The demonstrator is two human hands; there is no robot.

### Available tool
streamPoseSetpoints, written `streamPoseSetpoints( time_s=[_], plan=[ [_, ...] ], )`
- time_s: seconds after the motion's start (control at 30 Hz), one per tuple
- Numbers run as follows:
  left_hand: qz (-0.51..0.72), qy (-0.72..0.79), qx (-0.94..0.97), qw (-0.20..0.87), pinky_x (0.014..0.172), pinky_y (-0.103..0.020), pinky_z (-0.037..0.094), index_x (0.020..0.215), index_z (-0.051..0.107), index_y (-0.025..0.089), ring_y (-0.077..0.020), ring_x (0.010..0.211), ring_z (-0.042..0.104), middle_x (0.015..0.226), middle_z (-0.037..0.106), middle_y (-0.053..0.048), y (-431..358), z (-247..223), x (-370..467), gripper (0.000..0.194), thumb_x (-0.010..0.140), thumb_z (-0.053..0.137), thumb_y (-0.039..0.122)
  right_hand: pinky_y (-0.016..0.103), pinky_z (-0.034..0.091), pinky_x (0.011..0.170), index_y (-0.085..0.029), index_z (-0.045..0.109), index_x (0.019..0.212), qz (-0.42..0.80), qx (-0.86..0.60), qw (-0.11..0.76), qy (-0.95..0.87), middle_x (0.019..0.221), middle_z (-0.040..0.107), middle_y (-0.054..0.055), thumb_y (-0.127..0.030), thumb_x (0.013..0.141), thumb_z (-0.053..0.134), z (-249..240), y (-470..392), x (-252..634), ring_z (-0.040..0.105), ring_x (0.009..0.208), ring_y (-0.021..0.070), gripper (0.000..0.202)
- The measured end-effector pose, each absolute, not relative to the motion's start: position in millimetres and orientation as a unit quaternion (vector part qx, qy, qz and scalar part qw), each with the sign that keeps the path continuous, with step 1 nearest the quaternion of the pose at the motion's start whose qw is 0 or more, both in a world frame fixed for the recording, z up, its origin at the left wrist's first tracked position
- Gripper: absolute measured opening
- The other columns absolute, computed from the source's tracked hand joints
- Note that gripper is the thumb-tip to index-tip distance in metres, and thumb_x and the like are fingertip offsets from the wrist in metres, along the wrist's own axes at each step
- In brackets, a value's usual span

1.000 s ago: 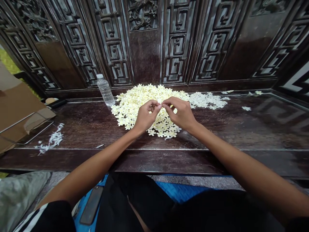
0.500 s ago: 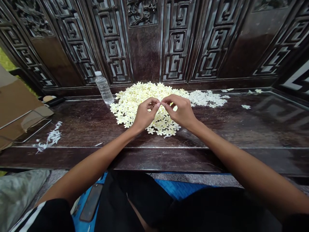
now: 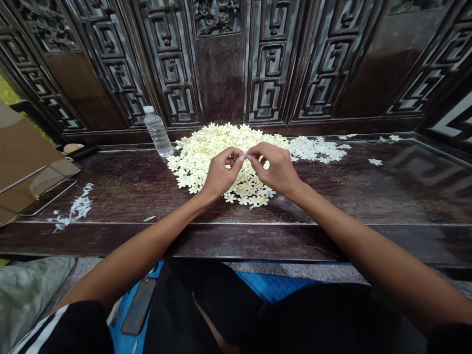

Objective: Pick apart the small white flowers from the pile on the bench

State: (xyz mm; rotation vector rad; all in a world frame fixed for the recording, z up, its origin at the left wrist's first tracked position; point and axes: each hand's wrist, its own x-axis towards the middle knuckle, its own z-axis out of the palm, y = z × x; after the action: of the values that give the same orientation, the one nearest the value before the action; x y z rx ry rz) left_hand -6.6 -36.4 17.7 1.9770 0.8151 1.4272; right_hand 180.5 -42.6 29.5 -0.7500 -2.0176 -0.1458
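My left hand (image 3: pixel 222 172) and my right hand (image 3: pixel 273 166) meet fingertip to fingertip, each with thumb and forefinger pinched together. Whatever lies between the fingertips is too small to make out. Behind and below them spreads a heap of pale yellow-white five-petalled flowers (image 3: pixel 206 152) on the dark wooden bench (image 3: pixel 368 196). Both hands are above the front part of this heap and cover some of it. A whiter patch of flowers (image 3: pixel 317 149) continues to the right of the heap.
A clear plastic bottle (image 3: pixel 158 132) with a white cap stands left of the heap. Thin white strips (image 3: pixel 78 209) lie farther left, by a cardboard box (image 3: pixel 33 162) and a metal wire frame (image 3: pixel 55 198). Carved panels (image 3: pixel 221 78) rise behind. A phone (image 3: pixel 139 306) rests below on a blue surface.
The whole view has shifted very slightly. Both hands keep the same pinched pose at the same place over the flowers.
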Motion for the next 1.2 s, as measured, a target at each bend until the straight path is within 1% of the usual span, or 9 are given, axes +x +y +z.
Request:
streamPoseSetpoints(
  time_s=[0.13, 0.27, 0.33, 0.5, 0.67, 0.87, 1.07, 1.2],
  plan=[
    [0.536, 0.299, 0.739, 0.277, 0.072, -0.027, 0.049, 0.092, 0.066, 0.018, -0.0137, 0.079, 0.058, 0.088, 0.066, -0.004, -36.5, 17.1, -6.5, 0.017, 0.1, 0.063, 0.033, 0.034, 0.047, 0.064, -0.021, 0.065, 0.097, -0.067, -0.301, 0.469, -0.828, 0.089, 0.072, 0.006, -0.02, 0.102, 0.059, 28.8, -42.1, 179.9, 0.063, 0.072, 0.0195, 0.007],
    [0.525, 0.307, 0.743, 0.281, 0.071, -0.027, 0.049, 0.094, 0.066, 0.019, -0.015, 0.082, 0.06, 0.09, 0.067, -0.005, -39.4, 18.4, -5.6, 0.024, 0.1, 0.064, 0.041, 0.034, 0.045, 0.062, -0.021, 0.062, 0.096, -0.074, -0.3, 0.462, -0.831, 0.088, 0.07, 0.007, -0.019, 0.101, 0.058, 29.6, -41.9, 179.8, 0.061, 0.072, 0.0199, 0.007],
    [0.52, 0.312, 0.745, 0.279, 0.07, -0.027, 0.049, 0.095, 0.066, 0.019, -0.0151, 0.082, 0.06, 0.091, 0.067, -0.006, -40.8, 18.7, -5.2, 0.024, 0.1, 0.064, 0.043, 0.034, 0.045, 0.062, -0.022, 0.061, 0.095, -0.073, -0.304, 0.457, -0.832, 0.086, 0.069, 0.007, -0.02, 0.101, 0.057, 30.3, -42.1, 179.8, 0.06, 0.072, 0.0202, 0.008],
    [0.518, 0.318, 0.751, 0.256, 0.07, -0.027, 0.047, 0.092, 0.065, 0.019, -0.0146, 0.08, 0.059, 0.09, 0.067, -0.004, -41.9, 19.0, -5.1, 0.017, 0.101, 0.061, 0.033, 0.034, 0.044, 0.061, -0.022, 0.059, 0.093, -0.073, -0.302, 0.454, -0.835, 0.083, 0.066, 0.006, -0.018, 0.099, 0.057, 30.2, -42.8, 178.8, 0.058, 0.07, 0.0195, 0.007],
    [0.526, 0.322, 0.747, 0.247, 0.069, -0.027, 0.043, 0.087, 0.062, 0.019, -0.0128, 0.074, 0.054, 0.083, 0.063, -0.002, -42.0, 20.8, -5.7, 0.011, 0.097, 0.06, 0.022, 0.033, 0.046, 0.061, -0.022, 0.058, 0.092, -0.052, -0.307, 0.468, -0.827, 0.083, 0.066, 0.005, -0.014, 0.095, 0.058, 27.4, -43.5, 176.8, 0.058, 0.069, 0.018, 0.009],
    [0.529, 0.332, 0.73, 0.278, 0.064, -0.026, 0.04, 0.083, 0.062, 0.019, -0.0118, 0.07, 0.049, 0.079, 0.061, -0.001, -37.3, 18.5, -7.1, 0.01, 0.093, 0.062, 0.021, 0.031, 0.049, 0.059, -0.022, 0.057, 0.089, -0.001, -0.333, 0.49, -0.805, 0.082, 0.065, 0.003, -0.013, 0.092, 0.06, 26.1, -42.5, 176.6, 0.06, 0.07, 0.0175, 0.01],
    [0.549, 0.334, 0.702, 0.306, 0.061, -0.024, 0.04, 0.08, 0.062, 0.018, -0.0108, 0.069, 0.05, 0.078, 0.06, -0.001, -28.1, 15.3, -10.0, 0.008, 0.087, 0.063, 0.016, 0.03, 0.049, 0.056, -0.021, 0.058, 0.085, 0.045, -0.367, 0.531, -0.763, 0.081, 0.066, 0.003, -0.013, 0.089, 0.061, 27.4, -37.4, 179.8, 0.061, 0.07, 0.0177, 0.01],
    [0.545, 0.343, 0.694, 0.323, 0.057, -0.023, 0.037, 0.079, 0.062, 0.018, -0.0099, 0.066, 0.048, 0.078, 0.06, -0.001, -26.7, 14.1, -11.3, 0.008, 0.086, 0.064, 0.015, 0.029, 0.049, 0.056, -0.021, 0.059, 0.084, 0.082, -0.39, 0.541, -0.74, 0.079, 0.065, 0.003, -0.012, 0.087, 0.061, 28.3, -34.1, 182.8, 0.06, 0.07, 0.0171, 0.011]
  ],
)
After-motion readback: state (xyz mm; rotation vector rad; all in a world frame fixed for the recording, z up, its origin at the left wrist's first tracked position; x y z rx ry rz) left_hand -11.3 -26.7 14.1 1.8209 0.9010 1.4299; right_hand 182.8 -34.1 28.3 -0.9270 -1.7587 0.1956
